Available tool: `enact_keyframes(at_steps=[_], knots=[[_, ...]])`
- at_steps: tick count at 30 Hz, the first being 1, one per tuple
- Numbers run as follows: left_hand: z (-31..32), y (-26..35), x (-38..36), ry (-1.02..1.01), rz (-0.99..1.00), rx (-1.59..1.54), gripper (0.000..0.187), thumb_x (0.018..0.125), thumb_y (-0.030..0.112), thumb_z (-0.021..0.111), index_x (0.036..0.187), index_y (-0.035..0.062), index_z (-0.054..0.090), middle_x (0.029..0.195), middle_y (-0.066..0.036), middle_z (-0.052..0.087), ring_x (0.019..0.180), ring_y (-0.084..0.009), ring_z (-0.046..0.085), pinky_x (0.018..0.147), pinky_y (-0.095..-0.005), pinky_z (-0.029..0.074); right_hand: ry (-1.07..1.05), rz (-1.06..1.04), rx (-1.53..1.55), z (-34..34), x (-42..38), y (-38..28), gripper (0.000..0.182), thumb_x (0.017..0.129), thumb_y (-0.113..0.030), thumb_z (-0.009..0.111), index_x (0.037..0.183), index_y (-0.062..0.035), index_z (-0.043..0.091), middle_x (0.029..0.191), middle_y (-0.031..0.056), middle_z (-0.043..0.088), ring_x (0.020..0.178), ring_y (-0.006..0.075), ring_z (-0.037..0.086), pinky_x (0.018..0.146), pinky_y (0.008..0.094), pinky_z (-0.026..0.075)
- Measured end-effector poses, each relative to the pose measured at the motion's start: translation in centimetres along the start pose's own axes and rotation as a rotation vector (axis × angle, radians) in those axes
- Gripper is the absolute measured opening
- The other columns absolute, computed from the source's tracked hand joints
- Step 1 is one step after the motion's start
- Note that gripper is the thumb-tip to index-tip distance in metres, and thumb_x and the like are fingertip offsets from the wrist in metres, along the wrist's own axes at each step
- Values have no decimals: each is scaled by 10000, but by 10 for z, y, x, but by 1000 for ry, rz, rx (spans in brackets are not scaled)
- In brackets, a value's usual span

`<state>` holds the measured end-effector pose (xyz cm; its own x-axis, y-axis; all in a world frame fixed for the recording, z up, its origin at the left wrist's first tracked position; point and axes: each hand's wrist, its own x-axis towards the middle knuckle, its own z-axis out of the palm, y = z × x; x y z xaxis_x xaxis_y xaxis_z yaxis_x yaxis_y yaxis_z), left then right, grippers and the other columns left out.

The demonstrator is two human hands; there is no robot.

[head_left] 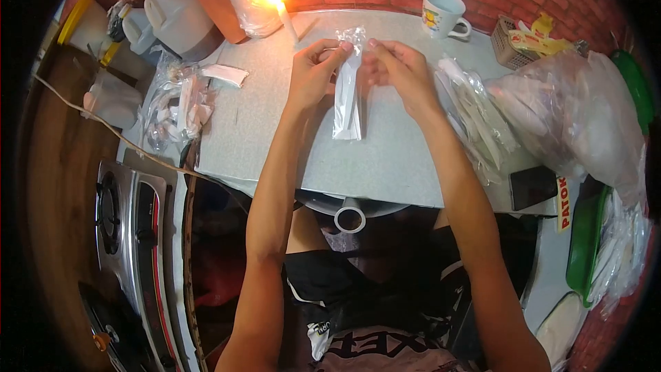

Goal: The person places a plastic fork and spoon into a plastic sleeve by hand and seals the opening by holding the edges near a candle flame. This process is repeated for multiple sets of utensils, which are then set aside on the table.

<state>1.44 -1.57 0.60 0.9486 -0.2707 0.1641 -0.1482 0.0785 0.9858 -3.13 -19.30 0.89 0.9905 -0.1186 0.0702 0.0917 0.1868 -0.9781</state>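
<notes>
A narrow clear plastic packet with a white, folded-looking content lies lengthwise on the grey tabletop in front of me. My left hand pinches its crinkled upper end between thumb and fingers. At the opposite side of that end, my right hand has its thumb and forefinger closed on the plastic edge; the other fingers curl behind, partly hidden. Just beyond my left hand stands a lit candle, its flame glaring brightly.
Loose plastic-wrapped pieces lie at left, near jugs. A mug and a small basket stand at the back right. Filled packets, a large plastic bag and a dark phone-like object occupy the right. A gas stove sits lower left.
</notes>
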Motion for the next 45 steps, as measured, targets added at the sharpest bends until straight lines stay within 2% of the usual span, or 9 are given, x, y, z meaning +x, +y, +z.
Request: enact_keyframes(at_steps=[2,5,16,20,23,26,31,33,45], knots=[[-5,-6,4,85,84,-30,251,953,235,742,1024,-6,728,748,-4,684,609,-58,594,547,-219,463,-64,101,-35,5,-6,-2,368,994,-350,670,1113,-6,716,842,37,706,719,99,652,624,233,505],[-6,1,2,210,126,-72,280,962,275,734,1057,12,737,796,14,675,647,-47,580,564,-215,454,-440,132,-427,11,-14,-6,400,996,-379,658,1040,16,708,817,57,707,657,119,654,547,270,533],[-20,12,1,490,66,-161,304,946,269,744,1083,-2,736,789,-21,682,586,-68,561,543,-209,458,-514,245,-311,24,-23,-3,400,1013,-382,641,975,13,682,746,72,667,589,104,630,461,238,478],[-26,6,5,436,28,-177,412,990,362,647,1201,9,683,909,-71,731,641,-122,614,603,-249,497,-486,202,-244,26,-25,-5,417,1032,-410,601,933,-9,661,731,65,650,570,98,603,452,232,450],[-22,10,1,118,-267,-227,604,1012,528,447,1299,22,612,1035,-109,732,836,-224,687,769,-369,540,-437,168,-144,27,-22,0,416,1042,-406,580,927,-13,657,729,64,647,573,105,606,448,242,449],[-18,9,-3,-60,-215,-142,577,1006,509,505,1263,9,630,1011,-109,730,784,-225,675,727,-353,538,-393,127,-77,30,-22,2,413,1048,-397,568,927,-13,658,737,65,650,586,112,614,451,250,457],[-17,10,-3,-7,-132,-167,457,1012,404,591,1124,-28,691,846,-61,680,692,-156,632,623,-293,509,-415,111,-88,33,-24,10,383,1062,-371,552,983,-15,670,776,46,647,641,73,598,497,207,442],[-20,11,-1,89,-103,-233,420,1019,372,591,1093,-25,706,784,-34,643,682,-123,624,613,-271,502,-584,81,-218,35,-25,12,328,1041,-345,595,1037,-33,693,812,36,658,700,64,596,540,210,452],[-30,12,4,138,-13,-239,410,1012,369,606,1055,-20,731,809,-13,646,696,-100,601,653,-256,485,-651,-23,-429,36,-30,8,279,966,-330,719,1032,-59,732,848,-10,667,718,67,561,581,247,457]])
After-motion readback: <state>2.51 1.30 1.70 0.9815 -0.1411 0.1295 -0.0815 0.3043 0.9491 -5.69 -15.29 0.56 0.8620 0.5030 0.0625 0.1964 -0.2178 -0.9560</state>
